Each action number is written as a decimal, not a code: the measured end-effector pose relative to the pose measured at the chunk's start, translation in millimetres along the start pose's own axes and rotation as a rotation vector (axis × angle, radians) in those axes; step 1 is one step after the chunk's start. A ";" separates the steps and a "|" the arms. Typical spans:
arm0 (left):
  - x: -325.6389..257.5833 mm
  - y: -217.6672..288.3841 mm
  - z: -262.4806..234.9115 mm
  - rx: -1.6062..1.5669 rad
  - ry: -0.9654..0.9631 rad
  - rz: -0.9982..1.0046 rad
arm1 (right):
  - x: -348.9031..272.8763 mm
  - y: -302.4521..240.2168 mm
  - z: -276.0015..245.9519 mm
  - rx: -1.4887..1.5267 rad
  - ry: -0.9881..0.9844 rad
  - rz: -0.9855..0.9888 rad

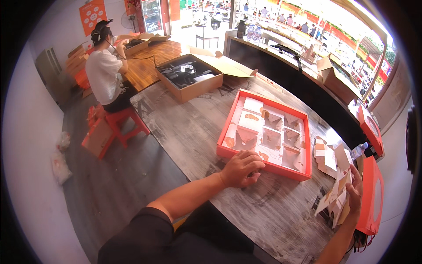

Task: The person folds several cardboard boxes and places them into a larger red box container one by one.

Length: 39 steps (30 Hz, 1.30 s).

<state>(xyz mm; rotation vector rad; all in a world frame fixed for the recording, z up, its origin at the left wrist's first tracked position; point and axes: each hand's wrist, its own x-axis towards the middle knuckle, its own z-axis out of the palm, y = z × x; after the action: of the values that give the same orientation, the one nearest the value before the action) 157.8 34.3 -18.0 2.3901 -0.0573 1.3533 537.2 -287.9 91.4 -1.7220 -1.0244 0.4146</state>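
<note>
A red tray-like box lies on the table in front of me. White dividers split its inside into compartments, and small white cartons stand in those at its left side. Next to the box's near edge, my left hand rests with its fingers curled and nothing visible in them. Farther right, my right hand is among loose folded cartons. A small white and tan carton is by its thumb and fingers and seems gripped, though the contact is partly hidden.
More flattened cartons lie right of the box, near a plastic bottle and an upright red lid with a window. A cardboard box of cables stands at the back. At left, a person sits on a red stool.
</note>
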 end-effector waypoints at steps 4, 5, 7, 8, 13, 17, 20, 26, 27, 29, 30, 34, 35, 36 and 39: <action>1.8 1.2 -2.9 -0.014 -0.023 0.027 | -3.8 -38.4 48.6 0.119 0.001 -0.168; 5.3 4.3 -0.3 -0.062 -0.049 0.018 | -5.9 -45.2 63.3 0.148 0.000 -0.198; 16.1 18.0 3.6 -0.149 -0.108 -0.002 | -3.0 -49.9 90.3 0.252 -0.039 -0.237; 19.7 26.5 6.1 -0.190 -0.136 -0.039 | -2.2 -58.4 115.2 0.295 -0.032 -0.240; 43.3 57.5 47.7 -0.499 -0.309 -0.208 | 5.1 -68.5 191.4 0.485 -0.036 -0.271; 46.6 53.3 68.2 -0.900 -0.323 -0.342 | 11.7 -48.3 211.3 0.536 0.004 -0.238; 44.0 45.6 70.8 -0.884 -0.311 -0.342 | 13.3 -35.6 223.2 0.628 0.087 -0.243; 37.3 35.8 62.4 -1.147 -0.233 -0.654 | 7.4 -29.4 234.7 0.756 0.034 -0.298; 38.3 33.6 58.6 -1.195 -0.230 -0.667 | 5.4 -28.9 237.0 0.764 0.023 -0.303; 41.6 30.1 49.6 -1.131 -0.264 -0.684 | 3.1 -19.5 240.3 0.791 0.005 -0.291; 43.5 29.2 48.3 -1.100 -0.278 -0.688 | 1.5 -13.0 241.1 0.801 -0.006 -0.288; 35.2 9.1 57.9 -1.031 -0.114 -0.815 | -2.1 17.6 250.1 0.742 0.058 -0.266; 29.1 -1.0 60.2 -0.915 -0.069 -0.803 | -4.6 17.6 261.9 0.662 0.088 -0.272; 30.9 -4.1 59.3 -0.797 -0.028 -0.790 | -5.2 16.5 268.4 0.583 0.118 -0.278; 35.1 4.5 59.8 -0.756 -0.023 -0.749 | -7.4 10.8 271.1 0.354 0.111 -0.356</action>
<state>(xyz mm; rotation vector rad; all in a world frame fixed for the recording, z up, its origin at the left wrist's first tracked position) 224.3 14.3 -14.7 1.5396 0.2515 0.7489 349.6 -132.1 -27.6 -1.2063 -1.0788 0.2492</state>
